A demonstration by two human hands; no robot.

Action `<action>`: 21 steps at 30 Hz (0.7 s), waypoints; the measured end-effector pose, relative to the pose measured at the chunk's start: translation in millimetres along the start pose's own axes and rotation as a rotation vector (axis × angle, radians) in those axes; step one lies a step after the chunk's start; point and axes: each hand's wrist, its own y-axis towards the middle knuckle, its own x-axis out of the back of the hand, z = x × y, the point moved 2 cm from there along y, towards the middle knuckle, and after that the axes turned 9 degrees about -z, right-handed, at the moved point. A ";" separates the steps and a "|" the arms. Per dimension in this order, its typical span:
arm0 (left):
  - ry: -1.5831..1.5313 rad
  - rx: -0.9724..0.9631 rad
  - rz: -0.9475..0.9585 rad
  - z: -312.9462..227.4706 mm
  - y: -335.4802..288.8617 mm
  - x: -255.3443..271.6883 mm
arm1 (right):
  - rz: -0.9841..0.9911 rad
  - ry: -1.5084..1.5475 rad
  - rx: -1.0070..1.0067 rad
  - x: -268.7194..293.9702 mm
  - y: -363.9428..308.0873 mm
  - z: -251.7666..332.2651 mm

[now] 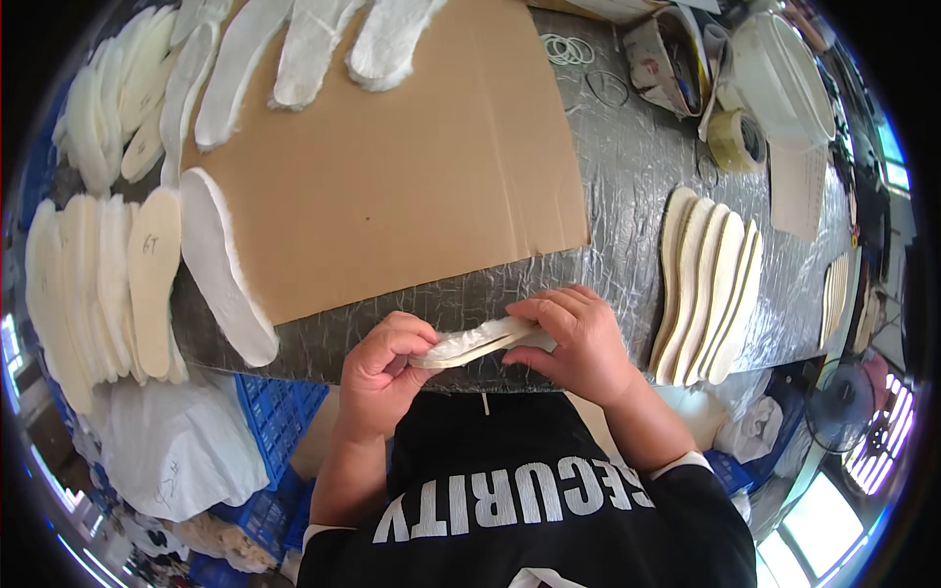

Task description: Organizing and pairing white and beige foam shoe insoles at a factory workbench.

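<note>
Near the table's front edge, my left hand (pixel 384 370) pinches one end of a fleecy insole (pixel 469 345) between thumb and fingers. My right hand (pixel 580 338) grips its other end, thumb below and fingers above. The insole is held edge-on, with fluffy white pile on top and cream layers below. A dark gap runs between the layers; whether it is one insole or two together, I cannot tell. Left of my hands, a single white insole (pixel 227 265) lies slanted, partly beside the brown cardboard sheet (pixel 392 196).
Overlapping cream insoles (pixel 701 284) lie at the right; more insoles (pixel 98 284) are piled at the left. White fleecy pieces (pixel 312 49) rest on the cardboard's far side. A tape roll (pixel 737 140) and plastic tub (pixel 779 78) stand far right. Below left are a blue crate (pixel 279 407) and white bag (pixel 176 446).
</note>
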 end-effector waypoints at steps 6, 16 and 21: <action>0.009 0.088 -0.054 -19.7 9.3 -12.4 | -0.044 -0.033 0.013 2.8 -6.9 10.1; 0.363 -0.108 0.144 -30.1 16.3 -18.2 | -0.162 -0.091 0.113 0.2 -21.5 25.8; 0.418 -0.187 0.157 -29.5 16.9 -21.9 | -0.222 -0.155 0.144 1.6 -25.2 30.0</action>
